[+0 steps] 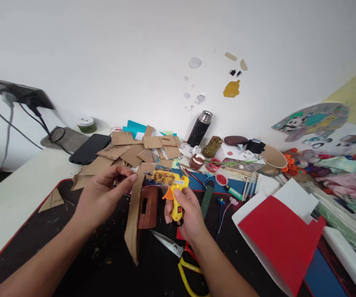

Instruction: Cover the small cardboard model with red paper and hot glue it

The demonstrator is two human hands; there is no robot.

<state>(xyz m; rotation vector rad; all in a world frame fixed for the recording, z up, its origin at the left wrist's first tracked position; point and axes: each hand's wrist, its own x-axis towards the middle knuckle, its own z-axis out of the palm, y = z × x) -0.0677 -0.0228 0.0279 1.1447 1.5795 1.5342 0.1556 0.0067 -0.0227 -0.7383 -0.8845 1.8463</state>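
Observation:
My right hand (186, 214) grips a yellow glue gun (174, 190) with an orange trigger, its nozzle pointing left. My left hand (105, 194) has its fingers pinched together near the top of a long cardboard strip (133, 216); what they pinch is too small to make out. A brown cardboard piece with a square hole (148, 206) stands against the strip, between the two hands. Yellow-handled scissors (180, 260) lie on the black mat (72, 251) just below my right hand.
A pile of cardboard scraps (134, 150) lies behind the hands, with a black phone (89, 148) to its left. A black flask (199, 128), small pots and craft clutter fill the back right. Red and white sheets (278, 235) lie at right. Cables hang from a wall socket (20, 95).

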